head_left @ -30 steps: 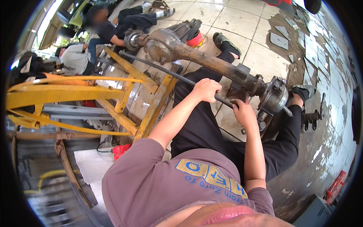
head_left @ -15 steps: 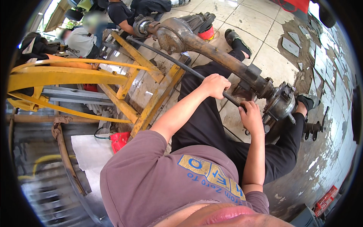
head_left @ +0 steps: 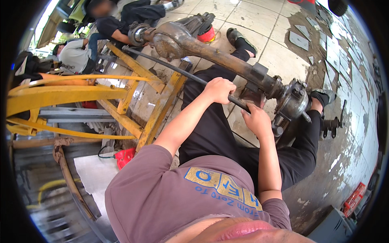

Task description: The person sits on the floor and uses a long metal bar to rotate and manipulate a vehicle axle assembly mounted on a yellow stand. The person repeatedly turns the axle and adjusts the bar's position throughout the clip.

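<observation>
A long dark metal rod (head_left: 170, 65) runs slantwise from the far end of a rusty vehicle axle (head_left: 208, 52) toward my lap. My left hand (head_left: 220, 90) is closed around the rod near its close end. At that end, just to the right, my right hand (head_left: 257, 118) grips the rod, thumb and fingers around it; the tip is hidden in the hand. Beyond my hands lies the axle, with its round differential housing (head_left: 168, 40) at the left and a greasy steel hub (head_left: 292, 97) at the right, near my foot.
A yellow metal frame (head_left: 162, 107) stands at my left. Beside it sits a red container (head_left: 125, 157) with a dark hose. A co-worker in a black shirt (head_left: 108, 30) is at the axle's far end. Broken tiles (head_left: 299, 40) lie at the far right. A red box (head_left: 353, 198) is lower right.
The whole view has shifted a little, so the scene sits further left. Both hands stay on the rod; the right hand's fingers have changed position slightly at its end.
</observation>
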A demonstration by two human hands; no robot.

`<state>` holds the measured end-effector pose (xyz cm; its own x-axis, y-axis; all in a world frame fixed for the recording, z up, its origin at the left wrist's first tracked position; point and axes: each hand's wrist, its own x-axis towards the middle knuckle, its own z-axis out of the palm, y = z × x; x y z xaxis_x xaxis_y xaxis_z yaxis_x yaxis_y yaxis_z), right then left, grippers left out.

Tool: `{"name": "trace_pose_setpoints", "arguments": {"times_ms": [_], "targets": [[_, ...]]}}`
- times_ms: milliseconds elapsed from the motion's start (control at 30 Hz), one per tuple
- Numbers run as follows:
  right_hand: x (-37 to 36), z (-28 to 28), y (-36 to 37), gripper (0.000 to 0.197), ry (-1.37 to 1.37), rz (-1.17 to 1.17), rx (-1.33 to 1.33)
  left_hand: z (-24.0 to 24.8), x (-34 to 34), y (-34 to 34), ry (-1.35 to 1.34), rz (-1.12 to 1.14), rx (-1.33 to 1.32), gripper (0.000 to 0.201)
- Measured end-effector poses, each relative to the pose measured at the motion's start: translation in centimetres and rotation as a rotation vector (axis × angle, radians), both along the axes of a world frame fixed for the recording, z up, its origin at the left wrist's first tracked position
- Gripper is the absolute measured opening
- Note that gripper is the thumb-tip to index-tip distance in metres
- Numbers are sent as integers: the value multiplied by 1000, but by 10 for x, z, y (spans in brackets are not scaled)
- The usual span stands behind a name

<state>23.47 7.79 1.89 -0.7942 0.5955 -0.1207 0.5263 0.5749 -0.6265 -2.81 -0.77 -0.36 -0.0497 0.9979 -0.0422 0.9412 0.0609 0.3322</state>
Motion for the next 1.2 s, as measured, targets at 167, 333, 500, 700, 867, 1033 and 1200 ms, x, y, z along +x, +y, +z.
{"name": "trace_pose_setpoints", "arguments": {"times_ms": [167,333,500,700,867,1033,1200], "targets": [[-4,9,3,45,-109,-7,-4,0,-1,0,-18,-11,11,22],[-5,-2,5,44,-156,-23,20,4,1,4,-33,-26,34,21],[-3,16,1,46,-123,-55,57,2,0,2,-49,-27,85,19],[-5,19,2,60,-169,-51,81,1,1,1,-21,-25,70,19],[-10,-10,1,65,-161,-59,125,6,1,5,-9,-19,20,19],[-9,-11,-2,66,-126,-70,165,2,0,5,-18,-36,56,21],[-6,3,-2,64,-117,-53,158,-2,-1,-1,-24,-17,58,21]]}}
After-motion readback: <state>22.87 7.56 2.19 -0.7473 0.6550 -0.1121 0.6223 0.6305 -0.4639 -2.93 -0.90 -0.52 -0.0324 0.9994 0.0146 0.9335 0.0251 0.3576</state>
